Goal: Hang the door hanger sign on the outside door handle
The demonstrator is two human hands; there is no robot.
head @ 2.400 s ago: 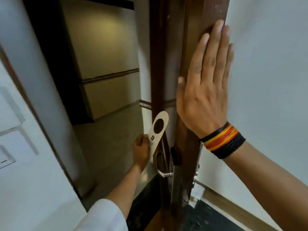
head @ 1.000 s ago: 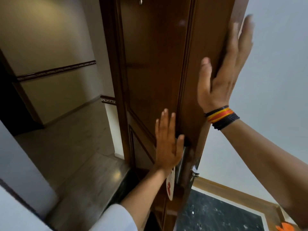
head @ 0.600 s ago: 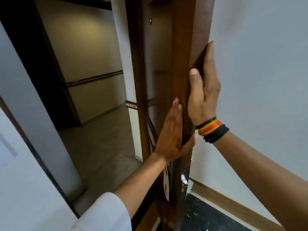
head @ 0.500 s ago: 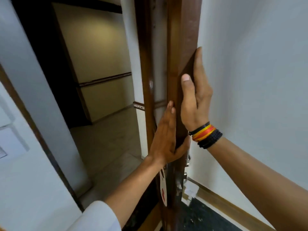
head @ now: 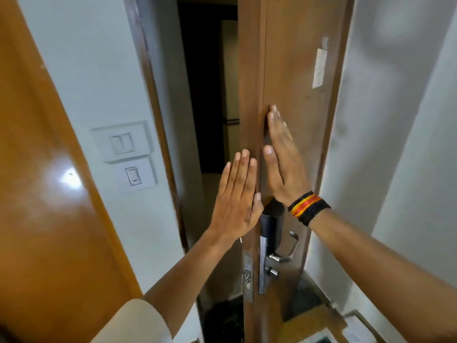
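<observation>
The brown wooden door (head: 294, 70) stands ajar, and I see its inside face and its edge. My left hand (head: 236, 196) is flat and open against the door's edge, holding nothing. My right hand (head: 282, 159) lies flat on the inside face, just above the black lock body (head: 271, 222). The silver inside handle (head: 284, 253) sits below my right wrist. The door hanger sign and the outside handle are hidden behind the door.
A dark corridor (head: 210, 95) shows through the narrow gap left of the door. Wall switches (head: 126, 157) are mounted on the white wall at left. A glossy orange-brown panel (head: 49, 194) fills the far left. A white wall (head: 408, 120) is at right.
The sign went onto the outside handle and my left hand let go of it. The door has swung toward shut, narrowing the gap. Both hands now press flat on the door.
</observation>
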